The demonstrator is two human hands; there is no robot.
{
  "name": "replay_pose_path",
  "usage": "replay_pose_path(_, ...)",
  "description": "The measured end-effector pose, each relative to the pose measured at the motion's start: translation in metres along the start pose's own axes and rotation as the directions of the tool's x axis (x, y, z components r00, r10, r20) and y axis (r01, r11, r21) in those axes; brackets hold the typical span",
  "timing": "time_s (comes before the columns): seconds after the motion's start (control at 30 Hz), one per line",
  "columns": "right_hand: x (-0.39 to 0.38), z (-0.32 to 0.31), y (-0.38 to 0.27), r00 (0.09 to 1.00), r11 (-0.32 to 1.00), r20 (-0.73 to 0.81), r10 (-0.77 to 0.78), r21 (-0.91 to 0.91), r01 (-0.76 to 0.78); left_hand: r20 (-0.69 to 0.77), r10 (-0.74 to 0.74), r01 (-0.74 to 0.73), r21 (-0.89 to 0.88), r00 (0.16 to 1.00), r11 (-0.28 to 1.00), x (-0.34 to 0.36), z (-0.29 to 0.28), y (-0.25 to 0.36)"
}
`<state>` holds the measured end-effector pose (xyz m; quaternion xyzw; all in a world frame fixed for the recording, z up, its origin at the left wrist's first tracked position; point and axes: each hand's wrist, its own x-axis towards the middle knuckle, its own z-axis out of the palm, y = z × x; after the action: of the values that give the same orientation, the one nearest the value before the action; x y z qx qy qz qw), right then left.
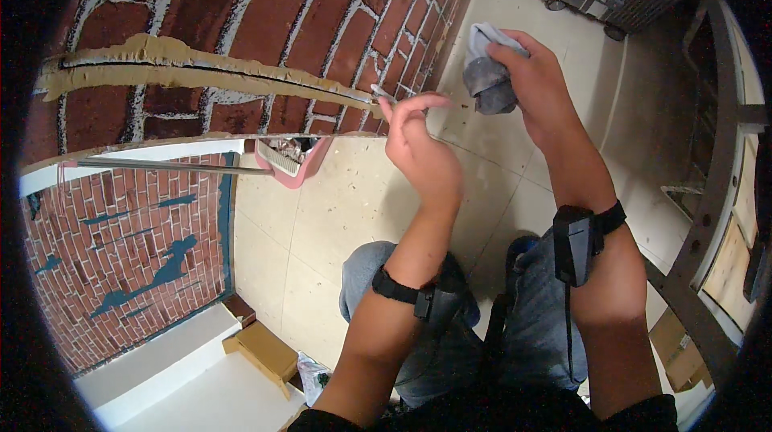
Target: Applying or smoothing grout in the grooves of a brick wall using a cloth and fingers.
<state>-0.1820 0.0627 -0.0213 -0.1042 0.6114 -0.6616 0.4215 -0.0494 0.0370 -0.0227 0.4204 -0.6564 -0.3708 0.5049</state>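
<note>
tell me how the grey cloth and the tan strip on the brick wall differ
Colour: the grey cloth mixes pale and dark grey; the tan strip is yellowish brown. Shape: the cloth is bunched and compact, while the strip runs long and narrow. Place: the cloth is in the right grip; the strip lies along the brick wall. Shared: both have uneven outlines.

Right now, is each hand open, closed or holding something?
Left hand: by the wall; grip can't be told.
Right hand: closed, holding grey cloth.
</note>
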Motion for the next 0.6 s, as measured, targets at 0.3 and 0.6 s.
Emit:
replay_pose_path(0.3, 0.0013, -0.0027, 0.0022, 1.000, 1.000, 0.019, 0.006, 0.022, -0.007, -0.056, -0.046, 0.046, -0.004, 0.997, 0.999, -0.0003, 0.0006, -0.0006)
replay_pose_path(0.6, 0.0021, -0.0039, 0.0007, 0.998, 0.999, 0.064, -0.016, -0.031, 0.018, -0.034, -0.065, 0.063, -0.051, 0.997, 0.997, 0.0036, -0.0035, -0.0023)
